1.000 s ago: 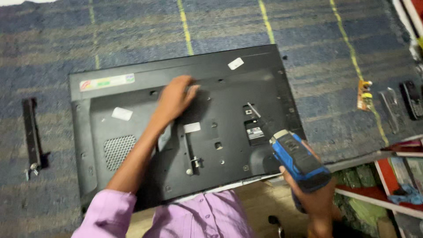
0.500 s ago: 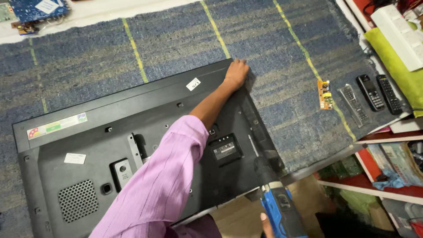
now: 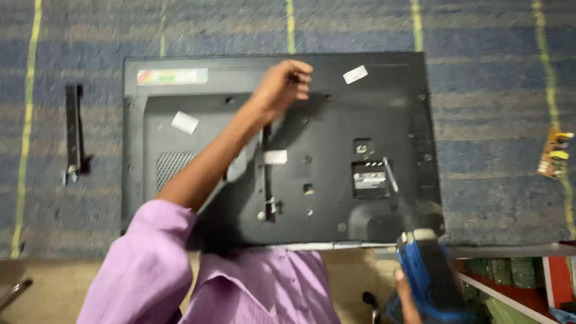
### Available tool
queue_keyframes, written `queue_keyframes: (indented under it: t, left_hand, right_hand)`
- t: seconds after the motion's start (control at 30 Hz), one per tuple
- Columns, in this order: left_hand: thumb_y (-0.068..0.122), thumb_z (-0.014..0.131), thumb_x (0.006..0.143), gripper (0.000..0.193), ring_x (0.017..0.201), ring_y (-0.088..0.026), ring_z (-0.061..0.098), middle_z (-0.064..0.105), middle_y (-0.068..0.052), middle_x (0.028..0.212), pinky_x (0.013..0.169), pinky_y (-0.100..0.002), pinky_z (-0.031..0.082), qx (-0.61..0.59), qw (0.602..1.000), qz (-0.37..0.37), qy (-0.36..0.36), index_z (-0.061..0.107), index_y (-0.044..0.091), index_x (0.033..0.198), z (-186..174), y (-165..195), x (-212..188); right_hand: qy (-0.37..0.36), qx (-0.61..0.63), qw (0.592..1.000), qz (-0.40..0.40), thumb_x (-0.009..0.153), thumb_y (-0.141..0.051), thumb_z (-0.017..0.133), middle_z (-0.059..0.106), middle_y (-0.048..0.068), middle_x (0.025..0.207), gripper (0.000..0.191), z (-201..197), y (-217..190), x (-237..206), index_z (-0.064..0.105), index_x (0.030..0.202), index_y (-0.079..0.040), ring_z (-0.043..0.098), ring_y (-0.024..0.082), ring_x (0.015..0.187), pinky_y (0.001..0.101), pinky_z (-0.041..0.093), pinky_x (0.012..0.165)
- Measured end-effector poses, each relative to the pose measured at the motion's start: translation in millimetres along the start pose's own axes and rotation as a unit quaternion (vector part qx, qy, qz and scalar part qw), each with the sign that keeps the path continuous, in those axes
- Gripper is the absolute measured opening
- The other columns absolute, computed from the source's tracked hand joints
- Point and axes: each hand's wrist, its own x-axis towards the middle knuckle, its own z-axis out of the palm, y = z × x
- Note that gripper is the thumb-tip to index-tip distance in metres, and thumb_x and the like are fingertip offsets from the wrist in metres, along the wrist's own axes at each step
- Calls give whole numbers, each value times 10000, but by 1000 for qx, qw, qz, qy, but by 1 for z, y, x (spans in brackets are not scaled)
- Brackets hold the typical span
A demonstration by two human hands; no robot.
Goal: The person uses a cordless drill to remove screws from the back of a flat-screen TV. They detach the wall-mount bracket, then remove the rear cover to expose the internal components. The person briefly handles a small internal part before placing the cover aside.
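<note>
Head view shows the left hand (image 3: 285,84) with fingers curled, pinching at the far upper part of the black television back panel (image 3: 336,138), which lies face down on the blue striped rug (image 3: 492,72), long axis running left to right. The right hand (image 3: 408,300) grips a blue power screwdriver (image 3: 429,279) at the near right corner (barely in frame). A steady press keeps the panel from sliding

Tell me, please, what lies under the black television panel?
A blue striped rug lies under the television back panel and shows around it. Whatever sits directly beneath the panel is covered.
</note>
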Motion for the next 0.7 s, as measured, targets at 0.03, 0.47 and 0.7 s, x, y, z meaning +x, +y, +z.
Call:
queue_keyframes:
  t: [0.03, 0.47, 0.7]
  left_hand:
    - [274, 612, 990, 202, 678, -125, 559, 590, -6, 817, 613, -283, 477, 60, 995, 44, 60, 660, 86, 930, -24, 10, -29]
    - [333, 792, 800, 394, 933, -346, 586, 597, -142, 941, 803, -451, 471, 698, 619, 359, -13, 601, 53, 999, 14, -72, -148]
    - [256, 639, 954, 203, 913, -320, 604, 609, -132, 921, 807, -464, 465, 740, 577, 345, -8, 615, 54, 945, 15, -90, -120]
  right_hand:
    - [-19, -14, 1000, 2, 818, -274, 819, 639, 196, 1385, 747, 0, -2, 1, 560, 1456, 17, 632, 291, 1264, 402, 465, 1124]
    - [-44, 141, 987, -61, 813, -146, 838, 685, 132, 1278, 719, 28, -76, 41, 556, 1450, 31, 684, 190, 1130, 342, 564, 1009]
    - [-49, 137, 985, -95, 810, -63, 853, 665, 155, 1262, 656, 26, -96, 35, 573, 1390, 64, 649, 182, 1141, 320, 520, 1050]
